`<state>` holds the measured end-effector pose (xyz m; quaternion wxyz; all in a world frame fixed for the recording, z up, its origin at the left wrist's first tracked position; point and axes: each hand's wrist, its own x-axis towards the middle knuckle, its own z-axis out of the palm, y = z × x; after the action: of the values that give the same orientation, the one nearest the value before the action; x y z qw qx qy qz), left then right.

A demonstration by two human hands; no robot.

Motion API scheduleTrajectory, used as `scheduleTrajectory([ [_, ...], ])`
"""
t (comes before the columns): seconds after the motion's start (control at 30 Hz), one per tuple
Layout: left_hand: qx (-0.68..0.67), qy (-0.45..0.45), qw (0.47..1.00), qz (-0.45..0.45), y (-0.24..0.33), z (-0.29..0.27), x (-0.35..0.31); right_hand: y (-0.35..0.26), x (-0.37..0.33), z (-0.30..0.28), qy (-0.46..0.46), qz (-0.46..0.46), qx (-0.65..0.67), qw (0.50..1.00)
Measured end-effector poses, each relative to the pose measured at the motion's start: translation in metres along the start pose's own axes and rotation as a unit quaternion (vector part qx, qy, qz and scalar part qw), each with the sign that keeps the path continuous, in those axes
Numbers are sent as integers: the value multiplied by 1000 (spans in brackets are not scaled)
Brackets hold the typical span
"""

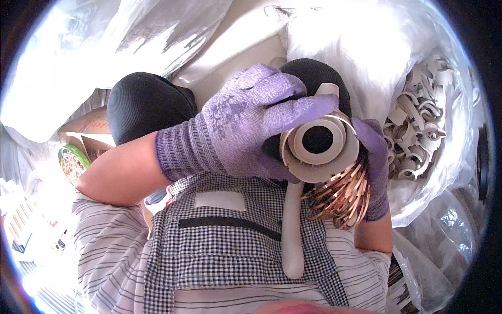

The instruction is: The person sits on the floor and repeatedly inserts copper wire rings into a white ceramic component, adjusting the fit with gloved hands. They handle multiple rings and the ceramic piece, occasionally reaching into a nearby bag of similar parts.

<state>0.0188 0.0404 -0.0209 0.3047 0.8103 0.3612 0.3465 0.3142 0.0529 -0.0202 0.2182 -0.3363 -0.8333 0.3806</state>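
Observation:
In front of my chest is a round off-white plastic part (299, 168) with nested rings, a dark centre hole and a long smooth handle pointing toward me. My left hand (248, 118), in a purple knit glove, is closed around its left side, the index finger lying over the top. My gloved right hand (372, 162) is at the part's right side, its fingers partly hidden behind it. A bundle of thin copper-coloured metal rings (342, 196) hangs against that palm, held in the hand. A thin metallic edge runs along the part's upper right rim.
A clear plastic bag at the right holds many off-white ring-shaped plastic pieces (418, 128). At the left sit a cardboard box (86, 124) and a green-rimmed container (73, 162) of copper-coloured bits. Translucent plastic sheeting (130, 39) covers the far left. My knees (149, 107) are below my hands.

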Motion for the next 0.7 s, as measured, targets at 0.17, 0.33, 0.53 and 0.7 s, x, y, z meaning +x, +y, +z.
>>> scheduleTrajectory([
  [0.17,54,-25,998,3,-8,-4,-4,-4,5,2,14,-47,4,999],
  [0.33,78,-13,997,13,-5,1,-6,-28,22,-6,-27,-5,-32,999],
  [0.53,73,10,997,7,-4,9,-14,-21,21,-2,-27,-14,-51,998],
  [0.7,26,22,998,-45,9,19,-11,-9,19,0,15,-37,20,999],
])
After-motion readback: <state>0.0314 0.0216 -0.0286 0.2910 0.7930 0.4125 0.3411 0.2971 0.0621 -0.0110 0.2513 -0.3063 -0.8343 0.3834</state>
